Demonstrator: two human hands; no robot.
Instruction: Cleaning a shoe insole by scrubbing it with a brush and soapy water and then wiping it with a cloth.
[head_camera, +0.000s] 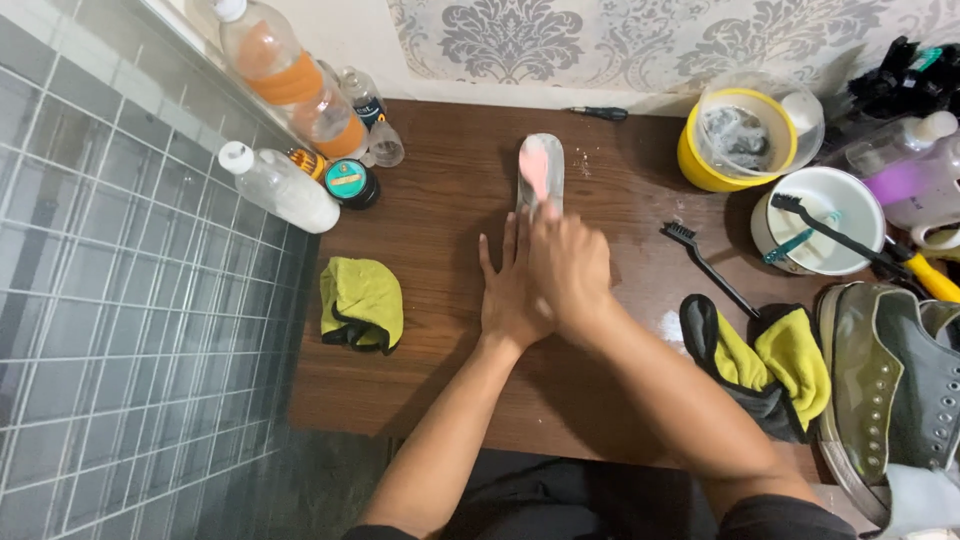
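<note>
Both forearms come up from the bottom edge toward the middle of the brown table (450, 200), and they meet just below a grey shoe insole (541, 172) that lies flat there, pointing away from the person. Left hand (512, 290) lies flat with the fingers spread, pressed on the near end of the insole, probably so that it does not slide. Right hand (568, 265) crosses over the left one and is closed around a pink brush (533, 170), whose head rests on the insole; the handle is hidden inside the fist and the picture is blurred there, so the exact hold cannot be told. Left of the insole, near the table edge, a yellow cloth (362, 303) lies crumpled, and further away stand plastic bottles (285, 75) and a small round tin (350, 182). Right of the insole lie a black brush (705, 265), a white bowl (820, 220) with a second brush across it, a yellow tub (735, 140) and another yellow and black cloth (775, 365). A dark green sneaker (890, 390) is cut off by the right border, so only a part of it shows.
</note>
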